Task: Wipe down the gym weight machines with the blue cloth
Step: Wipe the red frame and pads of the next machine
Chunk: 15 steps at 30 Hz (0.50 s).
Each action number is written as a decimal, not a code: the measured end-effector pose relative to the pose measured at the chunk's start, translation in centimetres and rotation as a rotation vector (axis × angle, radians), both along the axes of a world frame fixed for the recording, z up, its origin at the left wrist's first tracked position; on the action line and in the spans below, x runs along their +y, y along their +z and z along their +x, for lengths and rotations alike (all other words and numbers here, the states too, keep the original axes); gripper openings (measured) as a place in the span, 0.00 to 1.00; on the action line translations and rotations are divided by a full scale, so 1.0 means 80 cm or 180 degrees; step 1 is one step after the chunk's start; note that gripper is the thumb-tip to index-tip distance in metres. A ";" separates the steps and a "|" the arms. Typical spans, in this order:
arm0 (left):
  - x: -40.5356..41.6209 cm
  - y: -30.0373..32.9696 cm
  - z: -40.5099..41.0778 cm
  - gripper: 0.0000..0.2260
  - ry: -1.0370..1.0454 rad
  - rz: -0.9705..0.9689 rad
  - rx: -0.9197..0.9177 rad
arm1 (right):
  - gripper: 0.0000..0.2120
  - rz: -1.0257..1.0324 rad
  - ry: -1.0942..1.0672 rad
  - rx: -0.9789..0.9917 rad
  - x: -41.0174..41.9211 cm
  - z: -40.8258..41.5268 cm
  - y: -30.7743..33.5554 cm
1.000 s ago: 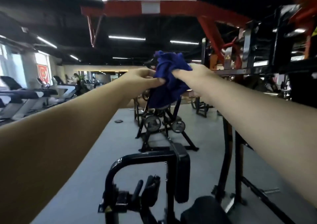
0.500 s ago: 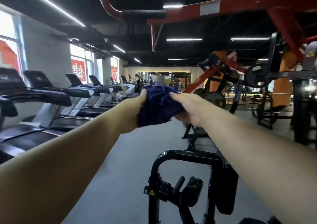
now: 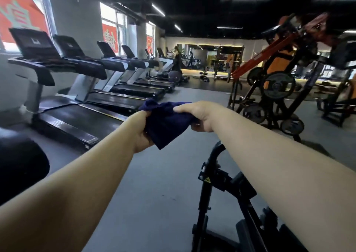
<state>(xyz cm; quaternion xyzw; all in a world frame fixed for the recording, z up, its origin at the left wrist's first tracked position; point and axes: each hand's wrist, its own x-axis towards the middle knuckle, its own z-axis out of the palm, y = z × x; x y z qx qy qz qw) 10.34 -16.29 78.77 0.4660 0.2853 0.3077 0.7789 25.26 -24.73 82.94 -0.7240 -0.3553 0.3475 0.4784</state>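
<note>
Gym floor [image 3: 154,184], treadmills [image 3: 92,101] at ten o'clock. Left hand [image 3: 141,131] and right hand [image 3: 200,114] both grip the blue cloth [image 3: 165,122] mid-air at twelve (touching no machine); the weight machine [image 3: 273,89] at two o'clock apparently awaits wiping.

Commercial gym, row of treadmills [image 3: 107,82] along windows, plate-loaded weight machines [image 3: 273,89], grey rubber floor [image 3: 154,184]

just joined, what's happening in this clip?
A person holds a blue cloth stretched between both hands, left hand and right hand each gripping an end, out in the air. It touches no machine yet. A black machine frame sits just below the arms; treadmills line the left wall.
</note>
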 end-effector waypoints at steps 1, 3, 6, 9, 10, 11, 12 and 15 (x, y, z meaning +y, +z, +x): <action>0.027 -0.002 -0.006 0.13 0.0026 -0.0062 0.0029 | 0.07 0.0017 -0.0042 0.0273 0.022 -0.004 -0.004; 0.081 -0.001 -0.021 0.12 0.0118 -0.0064 0.0045 | 0.12 -0.0038 0.0054 0.0911 0.068 -0.014 -0.008; 0.152 0.008 -0.041 0.12 0.0361 -0.0248 0.0472 | 0.26 -0.0398 0.0369 0.1510 0.140 -0.030 -0.019; 0.239 -0.004 -0.041 0.17 0.0138 -0.0176 0.1069 | 0.13 -0.0640 0.0369 0.1231 0.204 -0.040 -0.041; 0.259 -0.009 -0.034 0.17 -0.0099 -0.0095 0.1186 | 0.08 -0.0580 0.0188 0.1264 0.223 -0.037 -0.050; 0.274 -0.011 -0.027 0.15 -0.0277 0.0029 0.1392 | 0.05 -0.0486 -0.0015 0.1380 0.238 -0.032 -0.059; 0.283 -0.012 -0.017 0.12 -0.0333 0.0097 0.1514 | 0.04 -0.0382 -0.0152 0.1518 0.251 -0.025 -0.066; 0.314 -0.021 0.021 0.13 -0.0079 0.0215 0.1468 | 0.14 -0.0096 -0.0334 0.1560 0.279 0.013 -0.075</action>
